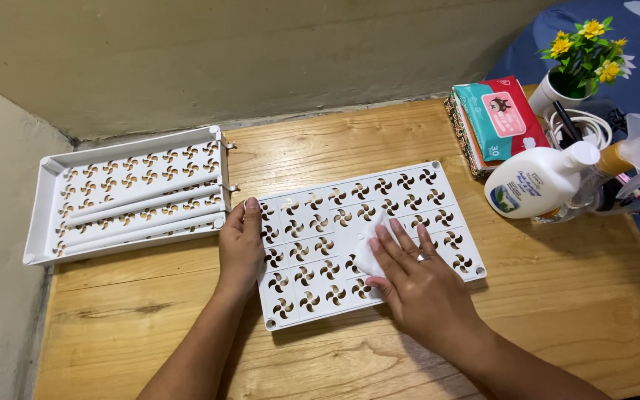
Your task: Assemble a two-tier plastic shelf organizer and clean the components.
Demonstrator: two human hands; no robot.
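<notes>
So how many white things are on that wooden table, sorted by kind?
White cut-out panels: 2
White rods: 3
White wipe under the right hand: 1
White bottle: 1
White flower pot: 1
Total: 8

We inspected both arms as seen from the head cam. Left hand (pixel 241 248): bare, no ring, watch or glove noted; nails short, unpainted as far as visible. Right hand (pixel 418 285): bare, w/ a thin pale band on one finger, approx. ring finger; detail too small to confirm type. Both forearms bare to the frame edge, no sleeves, cuffs or wrist straps in view. No markings or dressings noted on either.
</notes>
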